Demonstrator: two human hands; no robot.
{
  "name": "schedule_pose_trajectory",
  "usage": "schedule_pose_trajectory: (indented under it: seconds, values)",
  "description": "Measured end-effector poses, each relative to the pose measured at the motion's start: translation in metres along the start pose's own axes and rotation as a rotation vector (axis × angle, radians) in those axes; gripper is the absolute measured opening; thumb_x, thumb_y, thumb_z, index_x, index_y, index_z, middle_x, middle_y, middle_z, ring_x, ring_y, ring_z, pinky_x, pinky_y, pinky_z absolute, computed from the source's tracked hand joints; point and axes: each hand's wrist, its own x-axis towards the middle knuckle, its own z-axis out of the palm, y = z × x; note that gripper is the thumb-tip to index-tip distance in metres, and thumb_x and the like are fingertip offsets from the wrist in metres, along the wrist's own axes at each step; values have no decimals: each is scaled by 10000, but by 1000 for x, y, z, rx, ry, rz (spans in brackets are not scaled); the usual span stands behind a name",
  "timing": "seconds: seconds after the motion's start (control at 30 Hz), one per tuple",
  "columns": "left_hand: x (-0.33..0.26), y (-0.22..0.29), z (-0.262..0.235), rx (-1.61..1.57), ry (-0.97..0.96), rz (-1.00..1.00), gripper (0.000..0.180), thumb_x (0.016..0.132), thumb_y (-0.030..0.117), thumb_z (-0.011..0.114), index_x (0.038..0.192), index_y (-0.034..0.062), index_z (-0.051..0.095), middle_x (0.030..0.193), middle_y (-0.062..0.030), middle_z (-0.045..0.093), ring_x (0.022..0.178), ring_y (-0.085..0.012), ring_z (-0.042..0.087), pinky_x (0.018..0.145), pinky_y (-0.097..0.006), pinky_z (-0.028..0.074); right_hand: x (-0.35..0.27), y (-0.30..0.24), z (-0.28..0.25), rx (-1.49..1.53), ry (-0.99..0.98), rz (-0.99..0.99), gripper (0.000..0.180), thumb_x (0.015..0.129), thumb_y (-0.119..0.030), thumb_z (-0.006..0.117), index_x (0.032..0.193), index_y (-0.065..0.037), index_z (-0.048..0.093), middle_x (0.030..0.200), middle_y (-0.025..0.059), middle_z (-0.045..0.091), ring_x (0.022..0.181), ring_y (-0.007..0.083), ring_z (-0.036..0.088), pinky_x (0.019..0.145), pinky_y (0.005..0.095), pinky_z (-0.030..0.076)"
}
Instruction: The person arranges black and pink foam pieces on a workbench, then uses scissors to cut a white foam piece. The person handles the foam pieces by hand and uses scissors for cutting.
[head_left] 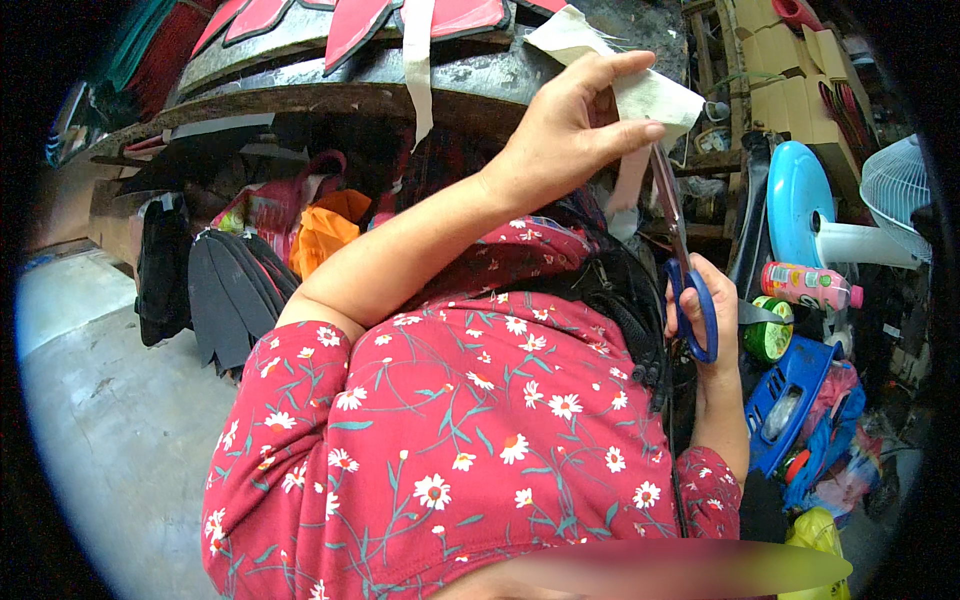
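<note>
Left hand (570, 130) pinched pale fabric strip (650, 98) between thumb and fingers, far centre-right, below dark workbench (300, 80). Right hand (705, 310) closed through blue scissors (690, 270) handles; blades pointed up, touched strip. Pink bottle (808, 285) just right.

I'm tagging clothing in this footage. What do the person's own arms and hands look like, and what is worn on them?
Both arms wear short sleeves of red fabric printed with small white daisies and thin green stems. Forearms are bare. The left hand and right hand are bare too: no gloves, and no rings, watch or bracelets that I can see.
</note>
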Motion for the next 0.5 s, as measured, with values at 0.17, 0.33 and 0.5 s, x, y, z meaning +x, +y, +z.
schedule_pose_trajectory:
  seconds: [0.17, 0.33, 0.5]
  values:
    - [0, -1, -1, 134, 29, 198, 752, 818, 27, 749, 1468, 25, 371, 1130, -42, 517, 982, -124, 587, 827, -263, 520, 1, 2, 0, -21, 6, 12, 463, 858, -448, 734, 856, -21, 554, 701, 6, 542, 506, 73, 531, 461, 206, 419]
    - [-2, -5, 4, 28, -32, 228, 891, 806, -35, 733, 1536, 61, 232, 1292, -93, 456, 1118, -165, 554, 929, -283, 513, 4, 0, 6, 24, -2, -6, 564, 843, -551, 705, 871, -9, 552, 710, 17, 547, 516, 90, 544, 472, 225, 429]
    - [-6, -4, 8, 33, -113, 241, 966, 808, -43, 734, 1560, 89, 141, 1426, -119, 355, 1190, -188, 521, 953, -303, 515, 5, -1, 13, 26, -4, -32, 631, 837, -620, 666, 894, -2, 550, 709, 22, 537, 520, 95, 545, 477, 225, 429]
